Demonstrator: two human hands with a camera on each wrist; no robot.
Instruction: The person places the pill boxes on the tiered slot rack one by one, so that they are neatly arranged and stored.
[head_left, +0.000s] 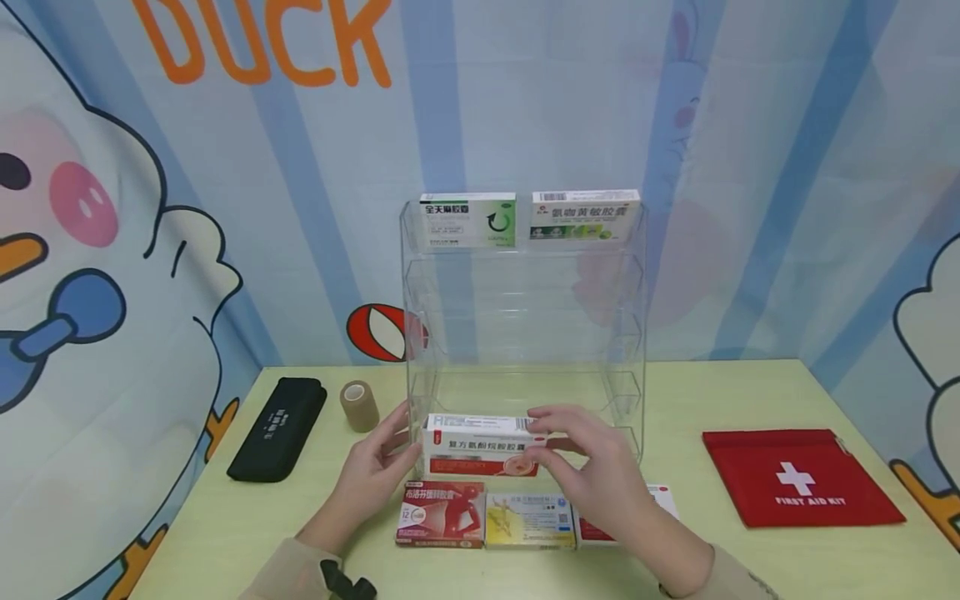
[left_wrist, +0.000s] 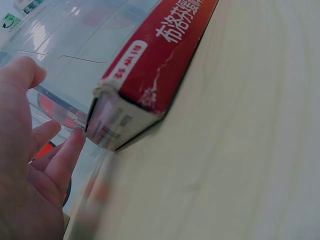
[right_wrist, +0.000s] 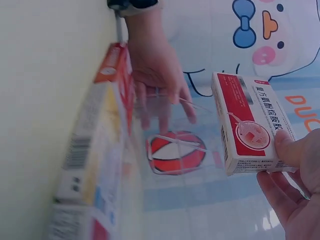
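Note:
My right hand pinches the right end of a white and red medicine box between thumb and fingers. The box is low in front of a clear tiered display rack, its printed face towards me. At the rack's lower left side is my left hand, fingers fairly straight and spread, thumb near the box's left end. In the right wrist view, the left hand appears beyond the held medicine box. Close to the left fingertips in the left wrist view is a red medicine box.
In front of the rack lie the red box, a yellow and white box and a partly hidden red-white box. A green-white box and another white box occupy the top tier. Black case, tan roll left; red pouch right.

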